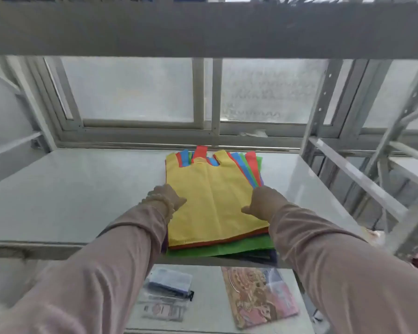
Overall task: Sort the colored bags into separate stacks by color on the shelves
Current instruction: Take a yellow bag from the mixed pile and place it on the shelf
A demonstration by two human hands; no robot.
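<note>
A mixed pile of coloured bags lies on the grey shelf (70, 189), with a yellow bag (212, 201) on top. Red (251, 162), blue (185, 157) and green (241, 247) bags show at the pile's edges, and a dark one peeks out at the bottom front. My left hand (168, 197) rests on the yellow bag's left edge, fingers curled. At the bag's right edge, my right hand (263, 203) presses down with the thumb pointing inward. Whether either hand pinches the fabric is not visible. Both arms wear beige sleeves.
A shelf beam (203, 30) crosses overhead. Frosted windows (130, 92) stand behind the shelf. Metal uprights (316, 112) frame the right side. On the lower shelf lie a clear packet (169, 283) and a patterned flat packet (256, 295). Bare shelf extends left of the pile.
</note>
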